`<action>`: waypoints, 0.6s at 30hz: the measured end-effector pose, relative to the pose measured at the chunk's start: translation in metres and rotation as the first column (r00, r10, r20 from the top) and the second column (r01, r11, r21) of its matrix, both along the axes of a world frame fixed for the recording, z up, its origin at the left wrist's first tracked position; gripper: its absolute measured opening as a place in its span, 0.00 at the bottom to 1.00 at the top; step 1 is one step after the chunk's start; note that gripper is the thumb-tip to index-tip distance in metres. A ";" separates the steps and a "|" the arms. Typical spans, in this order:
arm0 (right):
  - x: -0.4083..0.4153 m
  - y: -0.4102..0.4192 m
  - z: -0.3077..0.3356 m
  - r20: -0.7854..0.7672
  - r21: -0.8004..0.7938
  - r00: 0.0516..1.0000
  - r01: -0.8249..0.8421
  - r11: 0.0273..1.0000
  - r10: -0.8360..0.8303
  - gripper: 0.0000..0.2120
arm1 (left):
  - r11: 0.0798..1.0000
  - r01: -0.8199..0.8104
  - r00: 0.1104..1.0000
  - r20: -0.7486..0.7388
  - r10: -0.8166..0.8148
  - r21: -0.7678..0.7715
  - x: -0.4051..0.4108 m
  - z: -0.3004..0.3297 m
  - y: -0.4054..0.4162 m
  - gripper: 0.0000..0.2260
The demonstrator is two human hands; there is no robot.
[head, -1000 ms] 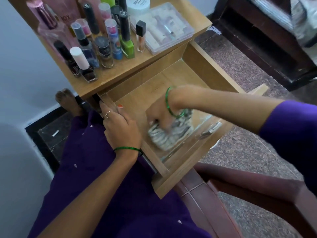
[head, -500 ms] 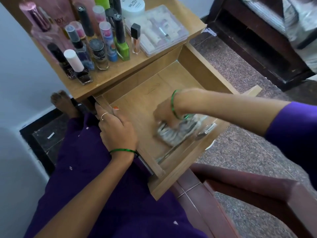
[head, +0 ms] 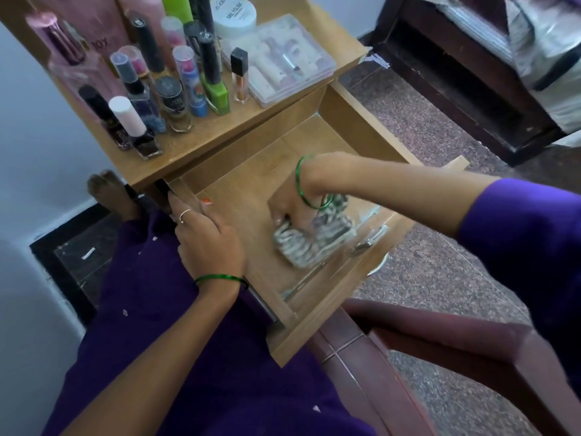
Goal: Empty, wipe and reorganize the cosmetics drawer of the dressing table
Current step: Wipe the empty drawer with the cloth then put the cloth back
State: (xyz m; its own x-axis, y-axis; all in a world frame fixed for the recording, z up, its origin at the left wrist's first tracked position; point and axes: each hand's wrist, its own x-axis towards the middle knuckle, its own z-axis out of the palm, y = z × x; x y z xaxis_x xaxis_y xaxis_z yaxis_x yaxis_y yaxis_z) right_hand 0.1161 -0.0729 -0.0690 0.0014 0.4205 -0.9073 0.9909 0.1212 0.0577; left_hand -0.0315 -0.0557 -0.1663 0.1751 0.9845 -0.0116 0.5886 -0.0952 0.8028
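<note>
The wooden drawer (head: 333,322) of the dressing table stands pulled out, its floor bare. My right hand (head: 290,204) grips a crumpled black-and-white striped cloth (head: 314,239) and presses it on the drawer floor near the front right. My left hand (head: 207,236) grips the drawer's left side wall, thumb inside. On the tabletop (head: 248,121) stand several cosmetics: nail polish bottles (head: 138,130), a green bottle (head: 217,89), a small black-capped tube (head: 240,77), a clear plastic box (head: 289,61) and a white jar (head: 234,11).
A dark red chair arm (head: 440,338) runs below the drawer's front at the right. My purple-clad lap (head: 151,303) lies under the drawer's left side. Speckled floor (head: 440,272) spreads right, with dark wooden furniture (head: 456,89) beyond. A white wall (head: 28,136) is at left.
My right hand has slid the cloth across the drawer floor, first toward the front right, then back a little left. My left hand stays on the drawer wall.
</note>
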 end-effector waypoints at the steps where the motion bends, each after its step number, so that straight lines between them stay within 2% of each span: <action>1: -0.004 -0.002 -0.010 0.008 -0.024 1.000 -0.002 1.000 0.003 0.11 | 1.000 0.003 1.000 -0.006 -0.003 -0.005 0.000 0.000 0.000 0.26; 4: 0.006 -0.020 -0.037 0.173 -0.038 0.985 -0.009 0.999 0.015 0.18 | 1.000 -0.001 1.000 -0.010 0.001 -0.012 -0.001 -0.001 0.000 0.27; 7: 0.038 -0.030 -0.042 0.260 -0.009 0.965 0.010 1.000 -0.007 0.15 | 0.999 -0.024 1.000 -0.011 0.023 -0.032 0.000 -0.001 0.001 0.31; 11: 0.070 -0.029 -0.022 0.361 0.066 0.931 0.042 0.997 -0.063 0.11 | 1.000 -0.004 1.000 0.019 0.004 -0.007 0.000 0.001 0.000 0.26; 14: 0.062 -0.021 0.001 0.259 0.215 0.958 0.070 0.974 -0.126 0.10 | 1.000 -0.008 1.000 0.017 0.009 -0.016 0.000 0.000 0.000 0.29; 16: 0.043 -0.014 0.006 0.097 0.294 0.986 0.103 0.950 -0.137 0.09 | 1.000 -0.007 1.000 0.025 0.008 -0.021 -0.001 0.001 0.000 0.28; 18: 0.019 -0.012 0.010 -0.091 0.297 0.988 0.147 0.943 -0.126 0.04 | 1.000 0.002 0.999 0.045 -0.001 -0.022 -0.001 0.006 -0.002 0.27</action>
State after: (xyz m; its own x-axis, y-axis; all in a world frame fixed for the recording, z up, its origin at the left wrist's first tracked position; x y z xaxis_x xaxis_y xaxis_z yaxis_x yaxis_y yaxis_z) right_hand 0.1354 -0.0852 -0.0590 0.0191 0.6750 -0.7376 0.9996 -0.0279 0.0004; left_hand -0.0322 -0.0580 -0.1604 0.1779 0.9837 -0.0255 0.5519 -0.0783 0.8303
